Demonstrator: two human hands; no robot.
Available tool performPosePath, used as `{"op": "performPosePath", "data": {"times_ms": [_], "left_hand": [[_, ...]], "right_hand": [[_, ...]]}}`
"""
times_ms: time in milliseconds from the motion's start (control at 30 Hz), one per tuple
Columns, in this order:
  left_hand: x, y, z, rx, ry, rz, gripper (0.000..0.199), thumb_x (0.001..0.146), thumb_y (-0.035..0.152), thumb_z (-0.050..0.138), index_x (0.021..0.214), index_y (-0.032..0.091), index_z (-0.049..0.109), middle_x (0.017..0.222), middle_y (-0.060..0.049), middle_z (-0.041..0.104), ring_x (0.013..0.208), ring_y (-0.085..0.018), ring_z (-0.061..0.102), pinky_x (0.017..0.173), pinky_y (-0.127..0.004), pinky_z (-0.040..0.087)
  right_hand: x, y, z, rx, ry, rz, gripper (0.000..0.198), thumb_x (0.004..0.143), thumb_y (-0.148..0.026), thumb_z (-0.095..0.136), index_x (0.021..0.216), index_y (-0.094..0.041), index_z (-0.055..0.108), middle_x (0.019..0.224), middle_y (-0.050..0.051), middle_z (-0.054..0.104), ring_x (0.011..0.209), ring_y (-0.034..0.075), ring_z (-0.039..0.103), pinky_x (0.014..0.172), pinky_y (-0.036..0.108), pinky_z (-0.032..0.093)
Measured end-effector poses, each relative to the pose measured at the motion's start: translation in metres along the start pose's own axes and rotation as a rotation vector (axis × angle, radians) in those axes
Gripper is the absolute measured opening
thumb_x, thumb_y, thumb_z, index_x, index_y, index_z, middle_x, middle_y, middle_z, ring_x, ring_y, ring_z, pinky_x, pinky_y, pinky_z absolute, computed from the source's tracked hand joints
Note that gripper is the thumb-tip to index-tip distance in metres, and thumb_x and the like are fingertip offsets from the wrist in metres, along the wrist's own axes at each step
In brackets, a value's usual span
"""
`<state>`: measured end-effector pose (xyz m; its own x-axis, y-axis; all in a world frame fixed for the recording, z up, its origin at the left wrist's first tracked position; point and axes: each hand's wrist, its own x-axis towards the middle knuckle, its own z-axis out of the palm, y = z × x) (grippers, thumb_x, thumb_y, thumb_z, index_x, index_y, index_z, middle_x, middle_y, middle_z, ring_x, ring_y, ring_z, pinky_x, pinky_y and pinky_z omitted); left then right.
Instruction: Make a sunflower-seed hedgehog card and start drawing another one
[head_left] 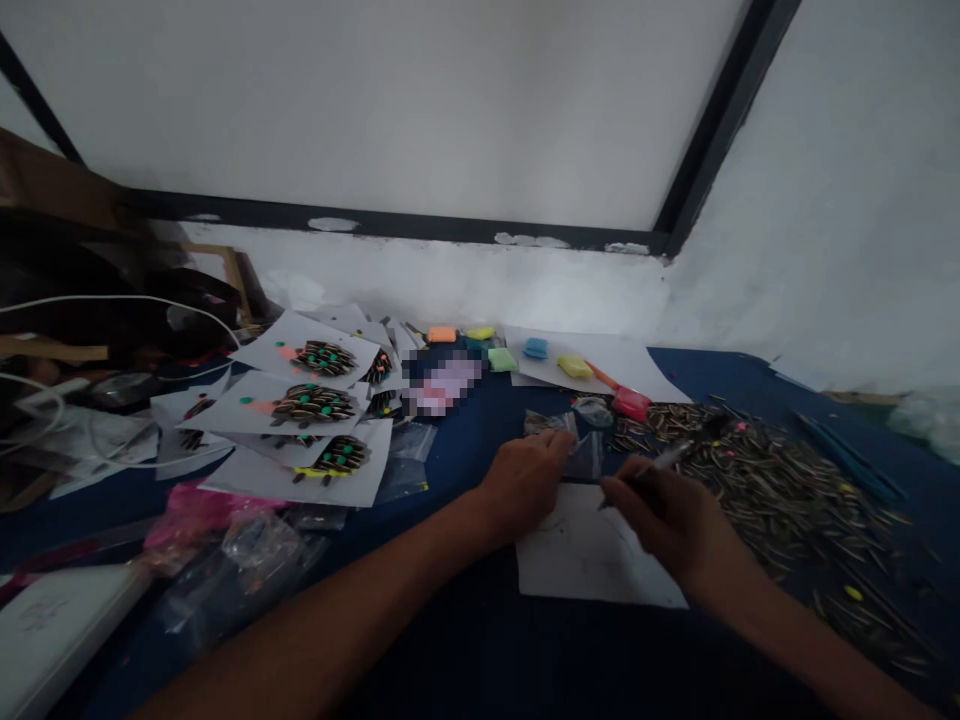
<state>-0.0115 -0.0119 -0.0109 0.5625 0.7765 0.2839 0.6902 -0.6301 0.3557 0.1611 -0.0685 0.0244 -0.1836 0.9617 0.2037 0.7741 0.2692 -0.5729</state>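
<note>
In my right hand (pixel 675 520) is a pen (pixel 670 457), its tip slanting down to a white sheet of paper (pixel 600 580). Faint marks show on that sheet. My left hand (pixel 525 480) rests at the paper's upper left edge, its fingers curled together; whether they pinch anything is hidden. Just beyond those fingers lies a small clear plastic bag (pixel 589 457). To the right of my right hand spreads a pile of striped sunflower seeds (pixel 787 490), with a few pink and yellow bits among them.
On the left lie several sheets with seed-covered hedgehog pictures (pixel 315 405). Pink plastic wrapping (pixel 199 515) and a white box (pixel 64 640) are nearer me. Blue (pixel 535 347), yellow (pixel 574 366) and red clay packets (pixel 632 403) lie toward the wall. Blue tweezers (pixel 851 455) are at right.
</note>
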Motion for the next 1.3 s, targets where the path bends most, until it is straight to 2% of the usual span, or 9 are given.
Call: {"op": "performPosePath", "data": {"times_ms": [167,267,433,633,733,867,967,1133,1300], "left_hand": [[0.001,-0.001,-0.004,-0.195,0.098,-0.073,0.028,0.092,0.017,0.037,0.116,0.017,0.051,0.109,-0.008,0.065,0.098,-0.021,0.062,0.084,-0.033,0.048],[0.002,-0.001,-0.008,-0.364,0.17,-0.166,0.022,0.092,0.019,0.04,0.107,0.016,0.055,0.094,-0.006,0.066,0.085,-0.017,0.062,0.076,-0.028,0.047],[0.005,-0.008,-0.006,-0.691,0.277,-0.238,0.018,0.089,0.025,0.047,0.097,0.014,0.058,0.07,0.001,0.058,0.061,-0.011,0.053,0.058,-0.021,0.041],[0.01,-0.007,-0.008,-1.057,0.224,-0.269,0.024,0.088,0.033,0.05,0.091,0.011,0.06,0.073,-0.001,0.06,0.055,-0.009,0.055,0.052,-0.02,0.044],[0.011,-0.003,-0.013,-1.169,0.176,-0.291,0.023,0.085,0.032,0.056,0.083,0.01,0.061,0.07,-0.001,0.061,0.054,-0.009,0.057,0.052,-0.02,0.046],[0.009,0.002,-0.016,-1.267,0.098,-0.269,0.022,0.082,0.032,0.061,0.078,0.01,0.062,0.066,-0.001,0.061,0.054,-0.008,0.056,0.053,-0.019,0.049],[0.008,0.006,-0.018,-1.259,0.037,-0.247,0.025,0.079,0.035,0.065,0.074,0.011,0.061,0.064,0.0,0.061,0.051,-0.006,0.055,0.049,-0.017,0.047],[0.007,0.01,-0.02,-1.203,-0.004,-0.203,0.03,0.077,0.039,0.067,0.071,0.01,0.06,0.061,0.0,0.06,0.049,-0.005,0.053,0.046,-0.016,0.044],[0.007,0.007,-0.021,-1.145,0.082,-0.187,0.032,0.08,0.035,0.065,0.1,0.012,0.059,0.076,-0.003,0.063,0.054,-0.007,0.055,0.05,-0.019,0.045]], "right_hand": [[0.01,0.02,-0.03,-0.494,0.009,0.046,0.03,0.084,-0.043,0.048,0.062,-0.022,0.053,0.051,0.006,0.059,0.045,0.021,0.054,0.045,0.029,0.028],[0.011,0.035,-0.035,-0.719,-0.07,0.112,0.024,0.082,-0.034,0.051,0.062,-0.022,0.055,0.056,0.009,0.062,0.05,0.024,0.058,0.045,0.029,0.025],[0.01,0.042,-0.036,-0.751,-0.185,0.134,0.026,0.083,-0.037,0.053,0.062,-0.021,0.057,0.062,0.009,0.065,0.057,0.026,0.062,0.046,0.029,0.026],[0.014,0.04,-0.042,-0.804,-0.157,0.201,0.029,0.087,-0.04,0.049,0.068,-0.02,0.058,0.065,0.011,0.066,0.06,0.028,0.062,0.046,0.03,0.026],[0.013,0.032,-0.044,-0.635,0.024,0.087,0.027,0.087,-0.041,0.047,0.079,-0.02,0.061,0.071,0.009,0.067,0.058,0.023,0.06,0.048,0.03,0.032],[0.01,0.015,-0.04,-0.101,0.096,0.01,0.034,0.089,-0.047,0.043,0.094,-0.021,0.065,0.065,0.003,0.064,0.051,0.017,0.055,0.046,0.027,0.036],[0.009,0.006,-0.035,0.171,0.014,0.088,0.04,0.087,-0.052,0.044,0.097,-0.019,0.065,0.057,0.001,0.06,0.043,0.014,0.05,0.04,0.025,0.034],[0.009,0.002,-0.031,0.382,-0.116,0.138,0.036,0.081,-0.054,0.054,0.074,-0.02,0.063,0.053,-0.002,0.056,0.043,0.011,0.048,0.041,0.023,0.036],[0.009,0.003,-0.031,0.474,-0.051,0.179,0.032,0.076,-0.051,0.063,0.069,-0.02,0.06,0.049,-0.005,0.049,0.042,0.009,0.042,0.039,0.022,0.03]]}}
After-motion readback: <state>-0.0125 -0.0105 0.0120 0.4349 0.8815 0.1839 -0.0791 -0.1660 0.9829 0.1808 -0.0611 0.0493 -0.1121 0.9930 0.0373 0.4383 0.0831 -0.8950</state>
